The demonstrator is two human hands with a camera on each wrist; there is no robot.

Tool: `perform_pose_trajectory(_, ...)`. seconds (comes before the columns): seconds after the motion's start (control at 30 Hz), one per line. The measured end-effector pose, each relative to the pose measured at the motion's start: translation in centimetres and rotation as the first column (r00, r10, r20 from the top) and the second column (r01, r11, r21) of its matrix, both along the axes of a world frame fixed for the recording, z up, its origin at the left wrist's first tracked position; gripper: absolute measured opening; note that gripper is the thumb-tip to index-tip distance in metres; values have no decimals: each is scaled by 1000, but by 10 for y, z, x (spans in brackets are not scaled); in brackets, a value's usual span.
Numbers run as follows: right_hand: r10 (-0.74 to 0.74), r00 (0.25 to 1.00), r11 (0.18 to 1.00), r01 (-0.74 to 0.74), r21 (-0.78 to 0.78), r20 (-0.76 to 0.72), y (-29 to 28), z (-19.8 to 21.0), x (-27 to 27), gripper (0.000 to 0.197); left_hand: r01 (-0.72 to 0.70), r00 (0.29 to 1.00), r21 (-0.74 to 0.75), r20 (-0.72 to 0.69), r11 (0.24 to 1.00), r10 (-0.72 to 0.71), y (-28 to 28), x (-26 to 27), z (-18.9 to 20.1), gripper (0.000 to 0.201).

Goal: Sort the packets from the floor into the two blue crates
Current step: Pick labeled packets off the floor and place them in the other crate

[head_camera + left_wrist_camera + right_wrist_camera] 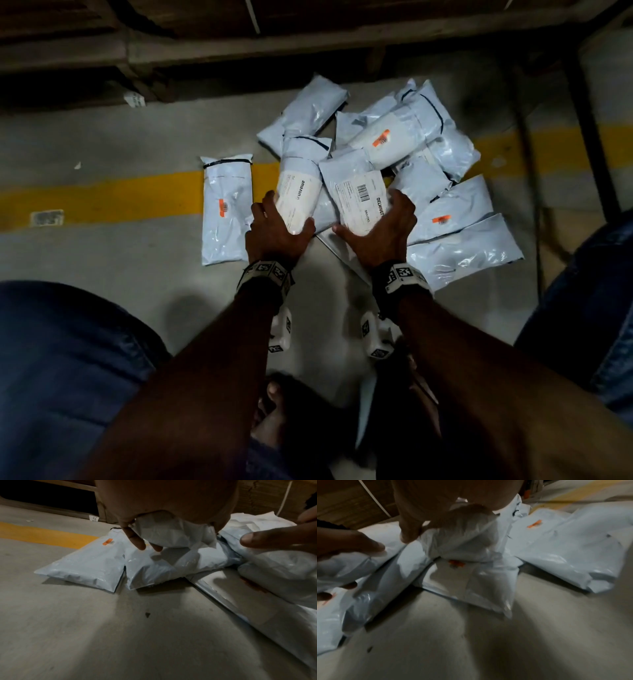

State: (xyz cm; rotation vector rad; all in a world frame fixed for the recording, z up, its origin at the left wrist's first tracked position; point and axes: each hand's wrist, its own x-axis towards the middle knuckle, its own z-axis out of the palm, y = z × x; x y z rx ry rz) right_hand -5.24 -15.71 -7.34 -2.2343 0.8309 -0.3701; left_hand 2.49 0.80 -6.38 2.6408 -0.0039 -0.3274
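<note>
Each hand curls round its own packet: left hand gripping the amazon-printed packet, right hand, at its three o'clock, gripping the barcode-labelled packet.

Packets heaped on the floor ahead of the person, hands at the near edge

The pile of packets lies across a floor stripe; one packet lies alone just left of it. The left hand grips a labelled packet, the right hand another packet beside it.
</note>
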Motion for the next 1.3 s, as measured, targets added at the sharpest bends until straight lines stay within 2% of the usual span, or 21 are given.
perform_pose_trajectory(0.1, 27, 999, 993, -30, -113, -21, -2, -6, -10, 103, 24, 1000, 29, -4, 999, -24, -1, 0, -4, 91)
perform_pose_trajectory(0.2, 38, 997, 989, -48, -140, -73, -2, -10, -12, 100, -13, 1000, 24, -24, 1000, 13, -3, -2, -9, 94)
perform_pose_trajectory(0.33, 24, 996, 991, -35, -126, -85, -1, -14, -8, 95, -87, 995, 8, -57, 996, 87, -5, -3, -11, 96)
perform_pose_trajectory(0.87, 25, 994, 995, -36, -97, -107, -8, -22, -5, 92, -53, 998, -12, -36, 999, 53, -3, -3, -11, 97)
perform_pose_trajectory(1.0, -4, 996, 997, -3, -80, -92, -7, -9, -2, 92, -85, 996, -48, -30, 995, 84, -1, -3, 1, 97)
perform_pose_trajectory(1.1, -21, 994, 998, 15, -53, -111, -6, 39, -6, 90, -167, 984, -59, -74, 984, 162, 4, -12, 46, 96)
perform_pose_trajectory(1.17, -7, 993, 999, 3, -38, -122, -5, 85, -13, 89, -207, 976, -74, -84, 976, 201, 10, -25, 94, 95)
perform_pose_trajectory(1.3, -12, 991, 1000, 9, -19, -133, -1, 210, -24, 89, -184, 983, -140, -31, 973, 181, 28, -49, 222, 91)
